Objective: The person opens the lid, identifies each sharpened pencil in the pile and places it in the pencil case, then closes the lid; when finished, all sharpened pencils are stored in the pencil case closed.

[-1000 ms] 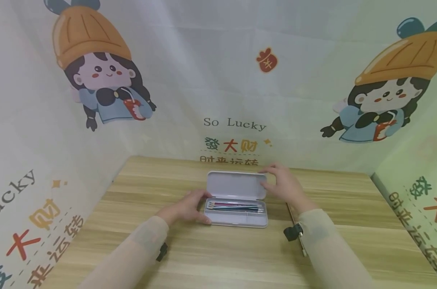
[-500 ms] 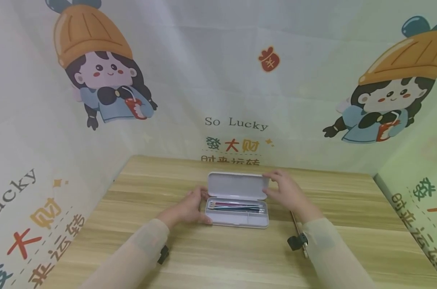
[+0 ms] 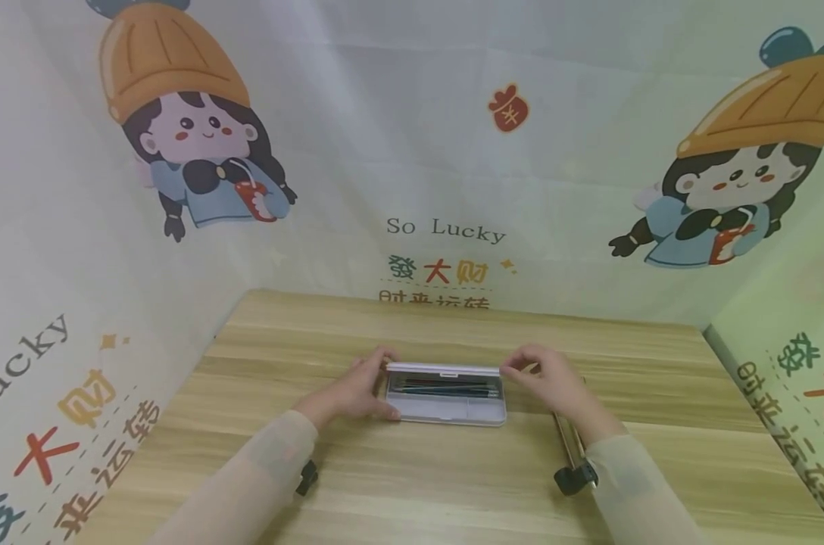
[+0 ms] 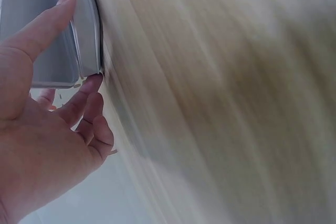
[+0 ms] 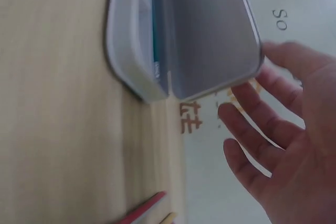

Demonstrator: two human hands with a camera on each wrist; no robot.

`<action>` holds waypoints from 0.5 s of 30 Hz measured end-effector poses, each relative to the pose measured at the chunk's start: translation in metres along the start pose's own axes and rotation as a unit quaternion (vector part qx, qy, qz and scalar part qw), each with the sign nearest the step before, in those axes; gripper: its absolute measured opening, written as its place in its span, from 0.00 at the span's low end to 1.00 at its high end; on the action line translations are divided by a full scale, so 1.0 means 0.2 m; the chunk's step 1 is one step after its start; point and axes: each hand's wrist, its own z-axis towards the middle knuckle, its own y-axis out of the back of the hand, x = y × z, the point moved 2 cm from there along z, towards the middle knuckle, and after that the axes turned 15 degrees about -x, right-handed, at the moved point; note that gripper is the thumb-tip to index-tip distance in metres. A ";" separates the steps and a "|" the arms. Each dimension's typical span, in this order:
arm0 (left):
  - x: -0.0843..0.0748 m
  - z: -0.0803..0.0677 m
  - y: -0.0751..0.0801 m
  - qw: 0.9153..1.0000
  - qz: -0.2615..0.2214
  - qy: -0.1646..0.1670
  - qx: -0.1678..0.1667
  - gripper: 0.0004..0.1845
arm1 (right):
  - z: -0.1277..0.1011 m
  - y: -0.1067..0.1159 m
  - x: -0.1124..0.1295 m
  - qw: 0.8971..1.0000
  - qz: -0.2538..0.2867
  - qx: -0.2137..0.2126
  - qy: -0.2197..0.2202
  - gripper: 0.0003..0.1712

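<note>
A pale pencil case [image 3: 422, 409] sits in the middle of the table, its hinged lid [image 3: 442, 369] tilted partway down over the base. Several pencils [image 3: 446, 390] lie in its rear compartment, shaded by the lid. My left hand [image 3: 360, 387] holds the case's left end, thumb at the front corner and fingers toward the back. The left wrist view shows that thumb [image 4: 44, 27] along the case's side [image 4: 86, 24]. My right hand [image 3: 551, 382] pinches the lid's right corner. In the right wrist view, thumb and index finger meet the lid's edge [image 5: 210, 35], other fingers spread below.
Beside the right forearm lie slim pencil-like sticks [image 3: 567, 435], partly hidden by the wrist camera [image 3: 575, 479]. The right wrist view shows a red one [image 5: 143, 208] and a yellow tip [image 5: 168, 217]. A printed cloth [image 3: 357, 151] hangs behind the wooden table [image 3: 412, 492].
The lid has swung forward and down from standing upright, and my right hand has moved down toward me with it. My left hand has stayed at the case's left end.
</note>
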 end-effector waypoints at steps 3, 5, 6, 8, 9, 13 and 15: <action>0.01 0.00 0.00 1.000 0.011 0.002 0.008 0.45 | -0.03 -0.01 -0.04 1.000 0.003 0.031 -0.003 0.12; 0.01 -0.01 0.00 1.000 0.017 0.002 0.011 0.44 | -0.05 -0.03 -0.06 0.999 0.003 0.053 0.010 0.18; 0.01 -0.01 0.00 1.000 0.021 0.002 0.012 0.44 | -0.05 -0.03 -0.07 0.998 0.002 0.063 0.017 0.21; 0.01 -0.01 0.00 1.000 0.023 -0.001 0.014 0.44 | -0.06 -0.05 -0.08 0.997 -0.006 0.076 0.032 0.27; 0.01 -0.01 0.00 1.000 0.025 -0.005 0.016 0.44 | -0.06 -0.06 -0.09 0.996 -0.011 0.078 0.038 0.29; 0.02 -0.01 0.02 0.999 0.027 -0.027 0.027 0.45 | -0.08 -0.07 -0.10 0.995 -0.030 0.080 0.051 0.35; 0.03 -0.02 0.02 0.999 0.022 -0.031 0.034 0.43 | -0.08 -0.08 -0.10 0.994 -0.038 0.084 0.051 0.36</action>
